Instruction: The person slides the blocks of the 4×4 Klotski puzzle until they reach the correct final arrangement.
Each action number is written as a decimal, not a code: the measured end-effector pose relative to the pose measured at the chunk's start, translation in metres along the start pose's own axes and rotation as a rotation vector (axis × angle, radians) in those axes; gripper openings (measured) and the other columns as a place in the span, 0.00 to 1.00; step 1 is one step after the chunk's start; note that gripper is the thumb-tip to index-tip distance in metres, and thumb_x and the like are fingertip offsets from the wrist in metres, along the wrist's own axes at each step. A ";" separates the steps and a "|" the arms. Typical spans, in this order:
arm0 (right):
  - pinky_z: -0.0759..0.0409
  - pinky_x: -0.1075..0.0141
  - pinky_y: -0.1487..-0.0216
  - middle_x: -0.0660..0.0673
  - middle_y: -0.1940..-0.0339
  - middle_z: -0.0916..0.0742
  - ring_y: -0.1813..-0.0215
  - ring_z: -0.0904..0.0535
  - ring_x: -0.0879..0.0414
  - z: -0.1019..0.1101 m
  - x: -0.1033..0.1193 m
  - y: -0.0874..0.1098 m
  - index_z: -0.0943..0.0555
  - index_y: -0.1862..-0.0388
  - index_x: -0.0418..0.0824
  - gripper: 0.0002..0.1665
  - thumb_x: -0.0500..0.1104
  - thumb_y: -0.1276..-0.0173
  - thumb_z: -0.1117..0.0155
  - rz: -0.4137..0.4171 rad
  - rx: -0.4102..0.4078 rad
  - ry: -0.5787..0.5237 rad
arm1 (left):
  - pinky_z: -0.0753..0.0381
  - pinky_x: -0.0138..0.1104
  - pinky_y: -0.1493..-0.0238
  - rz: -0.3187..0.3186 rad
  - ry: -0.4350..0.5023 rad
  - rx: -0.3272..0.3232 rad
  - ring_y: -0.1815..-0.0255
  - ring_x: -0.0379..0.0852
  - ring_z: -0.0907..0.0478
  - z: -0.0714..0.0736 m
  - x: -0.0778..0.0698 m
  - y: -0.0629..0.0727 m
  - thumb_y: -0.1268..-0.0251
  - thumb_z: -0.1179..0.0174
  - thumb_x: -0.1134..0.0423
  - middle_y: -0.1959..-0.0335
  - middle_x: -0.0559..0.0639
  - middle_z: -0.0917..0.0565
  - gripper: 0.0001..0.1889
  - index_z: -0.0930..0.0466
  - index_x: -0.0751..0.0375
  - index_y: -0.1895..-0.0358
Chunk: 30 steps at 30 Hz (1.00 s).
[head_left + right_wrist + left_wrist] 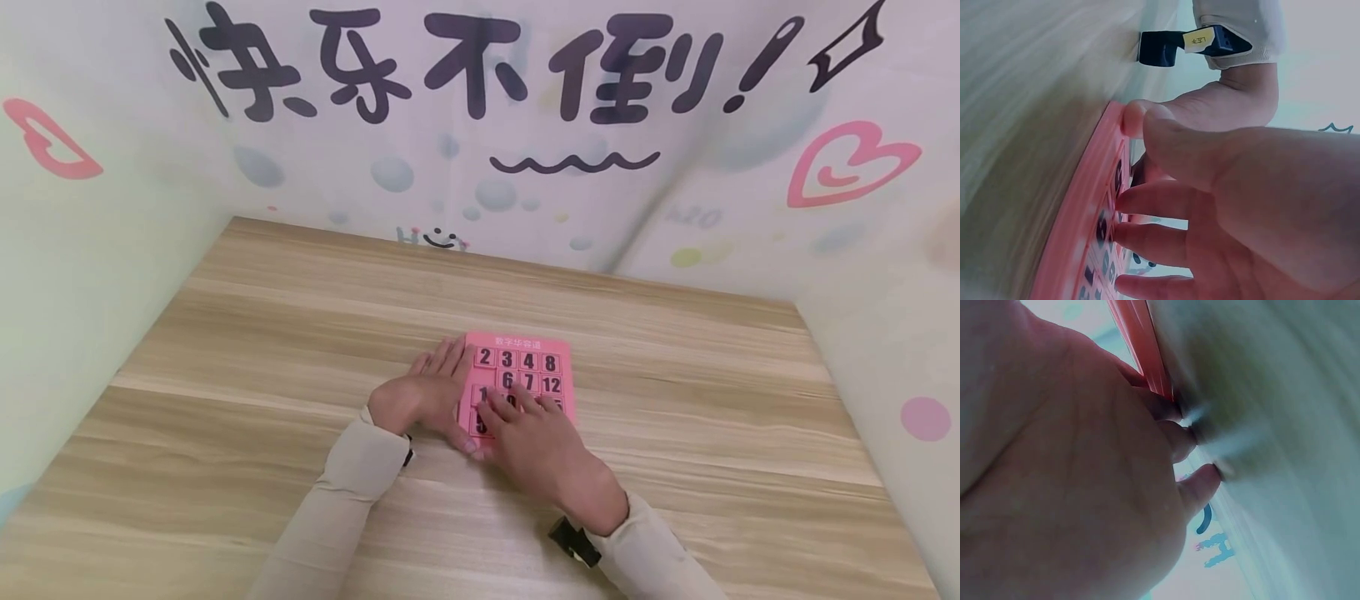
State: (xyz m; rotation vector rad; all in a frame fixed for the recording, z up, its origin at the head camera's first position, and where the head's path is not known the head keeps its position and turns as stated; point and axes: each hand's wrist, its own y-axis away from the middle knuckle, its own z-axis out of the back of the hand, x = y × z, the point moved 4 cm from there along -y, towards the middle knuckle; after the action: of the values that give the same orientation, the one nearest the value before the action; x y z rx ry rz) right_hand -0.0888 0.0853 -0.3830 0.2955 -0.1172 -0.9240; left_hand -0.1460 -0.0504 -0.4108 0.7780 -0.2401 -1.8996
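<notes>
A pink sliding number puzzle (516, 342) lies flat on the wooden table, black numbers on its square tiles. Its far row reads 2, 3, 4, 8, and a gap shows left of the 6. Along its left side my left hand (423, 400) holds the frame, thumb at the near edge and fingers toward the far left corner. In the left wrist view, fingertips (1200, 487) meet the table beside the pink edge. My right hand (543, 450) reaches over the near tiles, with extended fingers (1150, 236) touching them. It covers part of the lower rows.
The wooden table (712, 400) extends around the puzzle on all sides. A printed white backdrop (450, 183) rises behind it, with pale walls at left and right. Black wrist straps (573, 542) show below the sleeves.
</notes>
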 end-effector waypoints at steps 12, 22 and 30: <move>0.39 0.42 0.25 0.46 0.21 0.35 0.21 0.43 0.40 -0.003 -0.005 -0.004 0.34 0.24 0.47 0.35 0.62 0.23 0.54 -0.005 -0.005 -0.027 | 0.67 0.50 0.19 0.007 0.008 0.001 0.18 0.56 0.75 -0.001 0.001 -0.004 0.57 0.23 0.39 0.18 0.58 0.71 0.73 0.72 0.63 0.20; 0.41 0.41 0.25 0.47 0.21 0.35 0.20 0.45 0.40 -0.004 -0.010 -0.008 0.36 0.23 0.48 0.37 0.64 0.23 0.56 -0.022 -0.014 -0.086 | 0.68 0.50 0.20 0.007 0.008 0.009 0.18 0.55 0.76 0.000 0.000 -0.002 0.58 0.23 0.39 0.19 0.58 0.72 0.73 0.72 0.63 0.20; 0.41 0.41 0.25 0.47 0.21 0.35 0.20 0.44 0.40 -0.005 -0.013 -0.011 0.36 0.22 0.49 0.34 0.59 0.22 0.52 -0.029 -0.017 -0.089 | 0.68 0.50 0.20 0.008 0.009 0.017 0.19 0.55 0.76 0.001 0.000 -0.001 0.58 0.24 0.38 0.19 0.58 0.72 0.73 0.72 0.62 0.20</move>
State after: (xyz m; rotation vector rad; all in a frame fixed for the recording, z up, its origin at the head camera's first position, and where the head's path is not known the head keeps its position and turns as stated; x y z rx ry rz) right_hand -0.1038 0.0904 -0.3908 0.2415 -0.1873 -0.9669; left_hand -0.1476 -0.0499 -0.4104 0.7963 -0.2534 -1.8884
